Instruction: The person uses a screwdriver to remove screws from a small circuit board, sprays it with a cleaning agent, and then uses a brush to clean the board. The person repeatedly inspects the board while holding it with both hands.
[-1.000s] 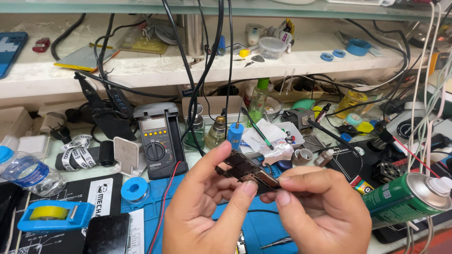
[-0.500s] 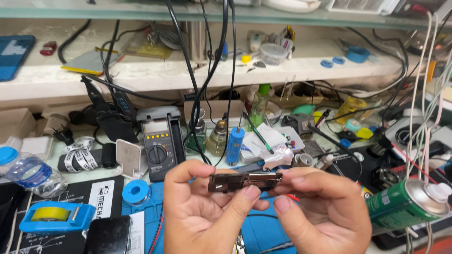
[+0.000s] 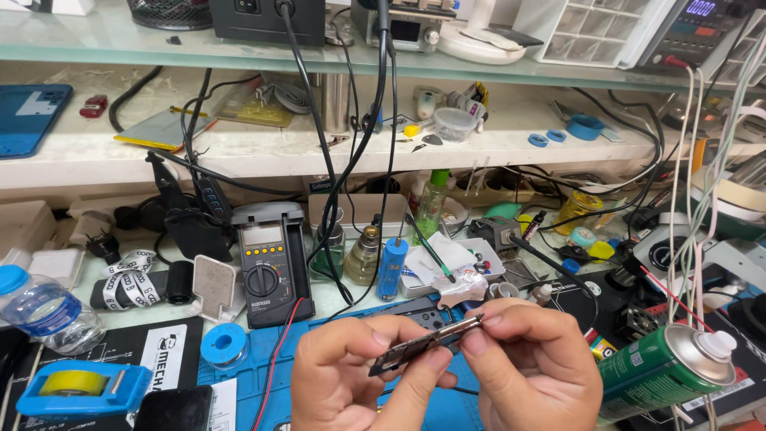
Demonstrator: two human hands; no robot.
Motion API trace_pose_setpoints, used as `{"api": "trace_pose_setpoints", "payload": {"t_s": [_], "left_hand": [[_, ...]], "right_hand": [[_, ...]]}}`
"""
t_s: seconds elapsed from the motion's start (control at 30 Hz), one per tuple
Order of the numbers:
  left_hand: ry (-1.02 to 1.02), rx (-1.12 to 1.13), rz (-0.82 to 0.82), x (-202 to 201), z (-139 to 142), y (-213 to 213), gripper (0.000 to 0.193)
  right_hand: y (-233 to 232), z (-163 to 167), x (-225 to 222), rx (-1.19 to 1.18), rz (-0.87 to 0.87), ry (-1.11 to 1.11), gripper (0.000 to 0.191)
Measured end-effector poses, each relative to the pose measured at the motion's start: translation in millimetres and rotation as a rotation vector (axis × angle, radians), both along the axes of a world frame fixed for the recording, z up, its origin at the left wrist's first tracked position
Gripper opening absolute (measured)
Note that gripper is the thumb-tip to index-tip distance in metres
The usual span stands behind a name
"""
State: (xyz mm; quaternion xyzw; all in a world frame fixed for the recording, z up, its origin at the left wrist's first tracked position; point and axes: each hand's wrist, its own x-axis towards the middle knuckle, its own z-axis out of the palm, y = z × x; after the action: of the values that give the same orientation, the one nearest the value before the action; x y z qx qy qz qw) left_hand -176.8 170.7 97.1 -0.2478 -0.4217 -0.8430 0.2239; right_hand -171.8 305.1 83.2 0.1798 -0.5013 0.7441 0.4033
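Note:
Both of my hands hold one small dark circuit board [image 3: 423,345] over the blue work mat [image 3: 335,319] near the front of the bench. My left hand [image 3: 351,379] pinches its lower left end between thumb and fingers. My right hand [image 3: 531,367] grips its upper right end at the fingertips. The board is tilted nearly edge-on to the camera, so its face is mostly hidden.
A grey multimeter [image 3: 267,263] stands behind the mat, with small bottles [image 3: 363,255] and a blue cylinder [image 3: 391,267] beside it. A green spray can [image 3: 662,371] lies at the right, a water bottle [image 3: 44,311] and blue tape dispenser [image 3: 76,387] at the left. Cables hang from the shelf.
The board has turned from showing its flat face to nearly edge-on, right end raised. The camera view has tilted upward, so my hands sit lower in the frame.

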Motion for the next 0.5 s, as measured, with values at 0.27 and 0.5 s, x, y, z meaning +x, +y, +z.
{"api": "trace_pose_setpoints", "payload": {"t_s": [0.27, 0.5], "left_hand": [[0.143, -0.034, 0.055, -7.2, -7.4, 1.4, 0.056], [0.146, -0.047, 0.064, -7.4, -10.3, 0.9, 0.056]], "right_hand": [[3.3, 0.0, 0.7, -0.019, 0.007, -0.07, 0.028], [2.3, 0.1, 1.0, 0.004, -0.015, -0.055, 0.029]]}}
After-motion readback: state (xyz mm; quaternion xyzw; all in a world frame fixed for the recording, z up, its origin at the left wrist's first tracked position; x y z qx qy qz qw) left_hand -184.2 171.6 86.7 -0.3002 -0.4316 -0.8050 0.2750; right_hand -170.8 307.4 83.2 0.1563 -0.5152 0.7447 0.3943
